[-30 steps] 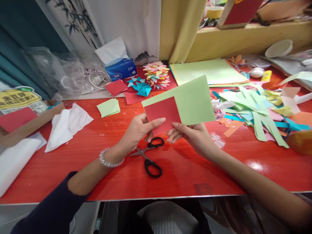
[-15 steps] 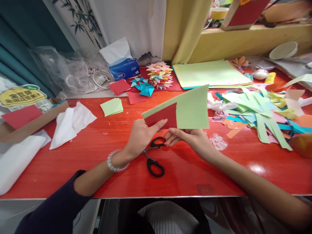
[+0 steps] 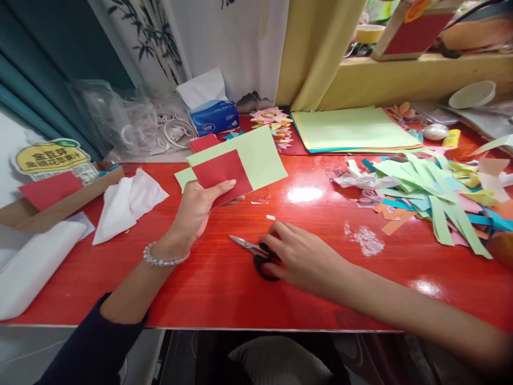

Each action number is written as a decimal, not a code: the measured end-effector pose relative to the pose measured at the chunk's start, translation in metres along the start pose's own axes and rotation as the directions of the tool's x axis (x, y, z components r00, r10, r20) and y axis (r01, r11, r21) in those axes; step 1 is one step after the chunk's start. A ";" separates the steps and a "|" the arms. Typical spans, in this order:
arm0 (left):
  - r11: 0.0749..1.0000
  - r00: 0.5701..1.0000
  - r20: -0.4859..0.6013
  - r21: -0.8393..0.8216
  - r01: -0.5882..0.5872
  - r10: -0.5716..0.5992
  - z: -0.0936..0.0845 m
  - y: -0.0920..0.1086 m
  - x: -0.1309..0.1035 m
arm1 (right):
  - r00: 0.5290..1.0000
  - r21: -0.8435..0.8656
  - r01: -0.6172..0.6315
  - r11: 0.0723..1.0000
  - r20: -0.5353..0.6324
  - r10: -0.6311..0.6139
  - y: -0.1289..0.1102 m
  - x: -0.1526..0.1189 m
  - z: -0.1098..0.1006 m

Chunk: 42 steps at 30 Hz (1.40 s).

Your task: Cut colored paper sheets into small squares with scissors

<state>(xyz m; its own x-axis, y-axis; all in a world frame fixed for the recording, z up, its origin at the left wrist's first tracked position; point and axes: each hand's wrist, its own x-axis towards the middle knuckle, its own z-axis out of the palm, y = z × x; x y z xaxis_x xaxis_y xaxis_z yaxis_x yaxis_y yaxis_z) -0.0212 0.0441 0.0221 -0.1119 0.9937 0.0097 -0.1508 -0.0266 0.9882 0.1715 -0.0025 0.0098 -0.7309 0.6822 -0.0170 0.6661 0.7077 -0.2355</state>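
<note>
Pinched in my left hand (image 3: 196, 208) are a red paper square (image 3: 224, 174) and a larger light green sheet (image 3: 262, 158) behind it. My thumb presses on the red square, and the sheets are raised above the red table. My right hand (image 3: 298, 254) has its fingers around the black handles of a pair of scissors (image 3: 249, 246). The scissor blades look closed, or nearly so, and point left on the tabletop. A small white scrap (image 3: 271, 217) lies just beyond the right hand.
Cut paper strips (image 3: 436, 192) are heaped at the right. Behind stand a stack of coloured sheets (image 3: 352, 128), a blue tissue pack (image 3: 216, 116) and a folded paper piece (image 3: 274, 120). At the left are a crumpled tissue (image 3: 128, 203), a cardboard tray (image 3: 80, 195) and a white roll (image 3: 44, 267).
My left hand has carried the red and green paper to the left and tilted it. My right hand has let go of the paper and moved down to grip the scissors, whose blades have come together.
</note>
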 end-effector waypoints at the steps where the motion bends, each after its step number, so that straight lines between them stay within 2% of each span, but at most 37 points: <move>1: 1.000 1.000 0.002 -0.005 -0.001 0.001 0.001 0.001 0.000 | 0.999 -0.010 -0.033 0.999 0.035 0.033 0.003 0.000 -0.003; 3: 0.999 1.000 0.009 -0.025 -0.024 0.024 0.002 0.002 -0.002 | 0.994 -0.043 -0.089 0.995 0.059 0.091 0.009 -0.001 -0.006; 6: 0.997 0.998 -0.012 -0.042 -0.064 0.063 0.003 0.002 -0.003 | 0.989 -0.090 -0.142 0.986 0.027 0.145 0.018 -0.007 -0.007; 8: 0.998 0.998 -0.038 -0.034 -0.055 0.053 0.003 0.000 -0.004 | 0.981 -0.078 -0.183 0.980 0.049 0.187 0.024 -0.010 -0.008; 10: 0.999 0.998 -0.052 -0.013 -0.034 0.033 0.003 0.000 -0.005 | 0.968 0.024 -0.237 0.971 0.089 0.234 0.031 -0.013 -0.010; 12: 0.999 0.997 -0.066 0.005 -0.038 0.039 0.004 0.000 -0.006 | 0.960 0.296 -0.273 0.915 0.143 0.240 0.038 -0.014 -0.013; 13: 0.999 0.996 -0.078 0.015 -0.050 0.051 0.005 0.001 -0.007 | 0.961 0.472 -0.273 0.838 0.170 0.218 0.042 -0.013 -0.013; 15: 0.996 0.990 -0.109 0.046 -0.080 0.085 0.008 0.003 -0.009 | 0.974 0.774 -0.227 0.590 0.182 0.136 0.046 -0.011 -0.013; 16: 0.993 0.987 -0.124 0.067 -0.096 0.104 0.009 0.004 -0.011 | 0.980 0.864 -0.197 0.463 0.171 0.098 0.046 -0.009 -0.011; 18: 0.986 0.980 -0.142 0.108 -0.127 0.142 0.012 0.006 -0.014 | 0.990 0.945 -0.144 0.293 0.136 0.048 0.045 -0.006 -0.006; 20: 0.979 0.974 -0.150 0.135 -0.152 0.171 0.014 0.008 -0.017 | 0.992 0.967 -0.130 0.218 0.128 0.024 0.042 -0.003 -0.002; 25: 0.972 0.967 -0.146 0.141 -0.190 0.210 0.019 0.008 -0.025 | 0.979 0.957 -0.195 0.214 0.177 0.102 0.039 -0.005 -0.001; 35: 0.976 0.990 -0.072 0.189 -0.107 0.122 0.025 0.002 -0.034 | 0.980 0.970 -0.134 0.205 0.099 0.172 0.040 -0.006 -0.004; 42: 0.976 0.990 -0.032 0.177 -0.130 0.138 0.027 0.002 -0.038 | 0.979 0.974 -0.127 0.190 0.093 0.181 0.038 -0.006 -0.004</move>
<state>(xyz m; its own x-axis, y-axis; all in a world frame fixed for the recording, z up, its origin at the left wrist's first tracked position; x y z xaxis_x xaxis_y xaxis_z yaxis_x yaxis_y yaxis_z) 0.0097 0.0096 0.0279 -0.1627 0.9766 0.1408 0.0411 -0.1358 0.9899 0.2023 0.0210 0.0048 -0.6090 0.7790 -0.1493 0.0744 -0.1312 -0.9886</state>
